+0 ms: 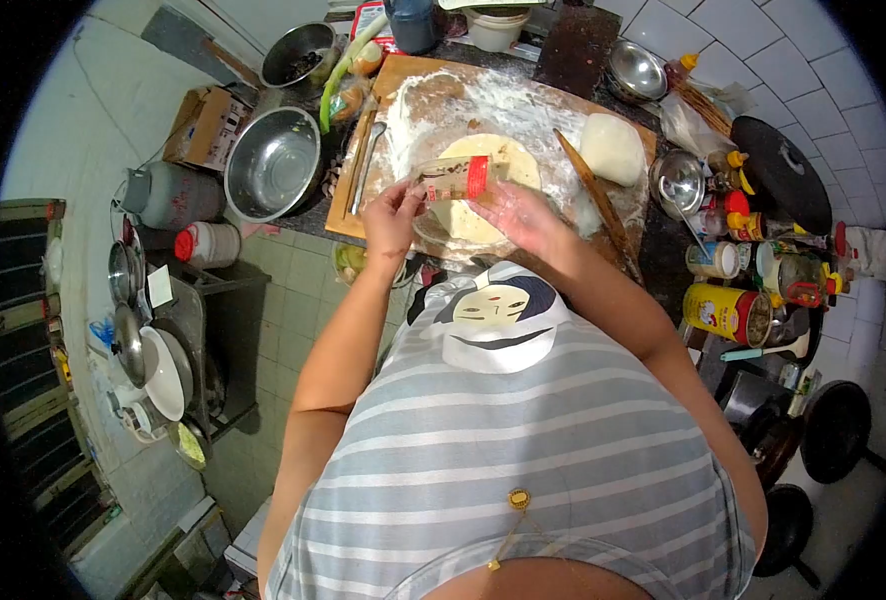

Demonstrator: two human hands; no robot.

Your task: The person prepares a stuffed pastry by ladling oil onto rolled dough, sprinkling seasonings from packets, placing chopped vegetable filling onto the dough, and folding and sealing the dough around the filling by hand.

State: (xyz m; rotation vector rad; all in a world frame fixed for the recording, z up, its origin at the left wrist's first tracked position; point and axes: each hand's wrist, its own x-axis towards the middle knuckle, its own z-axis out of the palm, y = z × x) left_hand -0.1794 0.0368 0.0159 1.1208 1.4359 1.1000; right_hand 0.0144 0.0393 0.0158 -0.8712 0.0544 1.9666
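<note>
A small clear packet [446, 181] with a red printed band is held level between my two hands. My left hand [395, 212] pinches its left end, and the fingers of my right hand [525, 214] grip the right end by the red band. Under the packet a round, flat sheet of dough [516, 155] lies on the floured wooden board [443, 80], partly covered by the packet and my right hand. To the right, a tapered wooden rolling pin [595, 190] lies slanted beside a white lump of dough [611, 149]. What the packet contains is unclear.
A long metal utensil [368, 165] lies along the board's left edge. Beyond it are a large steel bowl [274, 163] and a green onion [348, 72]. Seasoning jars, a yellow tin [715, 312] and a steel bowl [677, 181] crowd the right side.
</note>
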